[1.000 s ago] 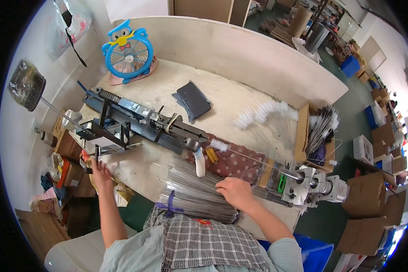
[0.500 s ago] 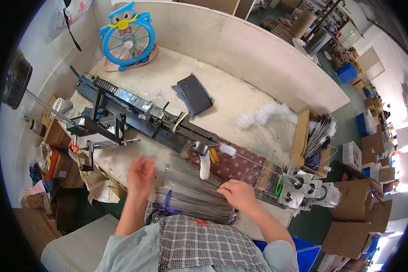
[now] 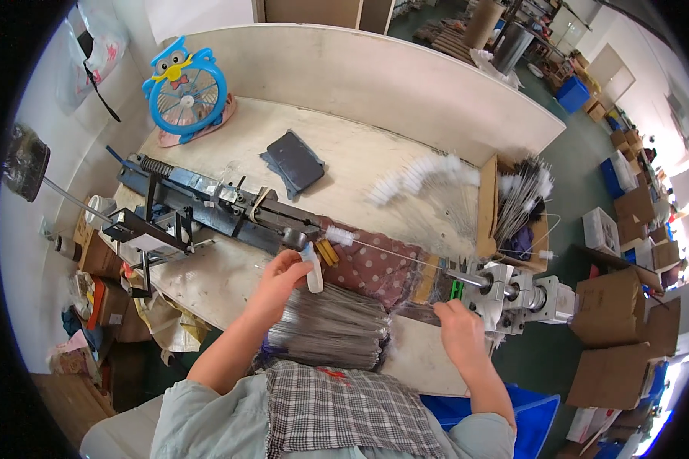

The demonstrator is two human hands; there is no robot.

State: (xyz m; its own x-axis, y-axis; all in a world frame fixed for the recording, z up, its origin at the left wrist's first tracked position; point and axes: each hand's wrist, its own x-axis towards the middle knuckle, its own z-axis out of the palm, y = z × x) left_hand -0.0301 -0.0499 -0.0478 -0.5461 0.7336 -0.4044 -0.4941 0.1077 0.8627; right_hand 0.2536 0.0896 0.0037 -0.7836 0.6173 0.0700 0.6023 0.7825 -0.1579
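The left hand [image 3: 278,286], fingers bent, was at the handle [image 3: 315,275], grip indeterminate; the brush [image 3: 340,236] lay at its two o'clock. The right hand [image 3: 462,330] had narrow-set fingers, contents indiscernible; the shaft [image 3: 471,280], at twelve o'clock, could have snagged them if turning.

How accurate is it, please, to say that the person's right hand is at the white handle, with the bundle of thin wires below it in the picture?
Not the right hand but the left hand is at the white handle, as the head view shows; the bundle of thin wires is below it.
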